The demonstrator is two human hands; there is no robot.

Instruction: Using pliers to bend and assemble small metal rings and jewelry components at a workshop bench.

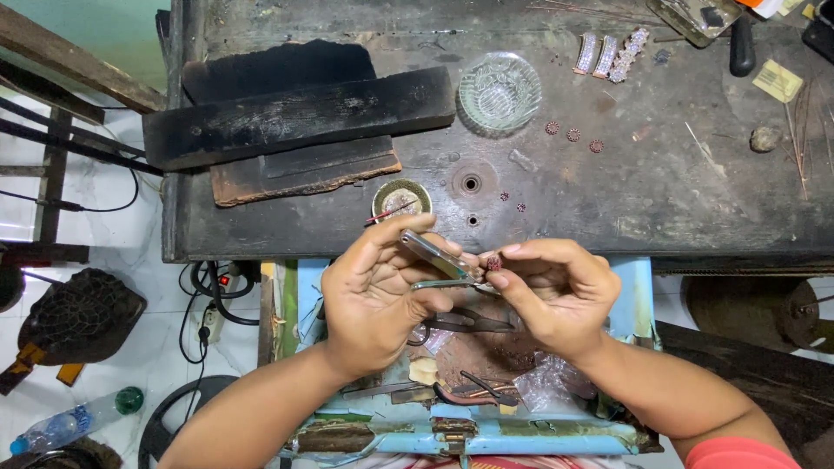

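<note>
A small round reddish ornament [493,262] sits pinched between the thumb and forefinger of the right hand [556,295], held in the air just in front of the near edge of a dark, worn workbench [660,191]. The right hand's fingers are closed tight on the piece, the remaining fingers curled under. The left hand [373,300] grips a pair of metal tweezers [439,260], its fingers wrapped around the tool's arms; the tweezer tips reach the ornament, though whether they touch it is too fine to tell.

Below the hands, a pale blue tray [486,434] holds scissors [465,323], small tools and crumpled clear plastic bags [543,386].

On the bench, just beyond the hands, a small round brass dish [401,200] carries a thin red stick across it. Further back stands a cut-glass bowl [499,92], and to its right lie three small red rosettes [573,135] like the one being held. Near the far edge lie three stone-set curved strips [611,54]. To the left, charred black wooden blocks [300,117] are stacked across the benchtop. A yellow slip of paper [777,81] and a small stone [764,138] lie at the right.

On the white tiled floor at left, a plastic bottle with a green cap [74,423] lies on its side, near black cables [204,304] and a power strip.
</note>
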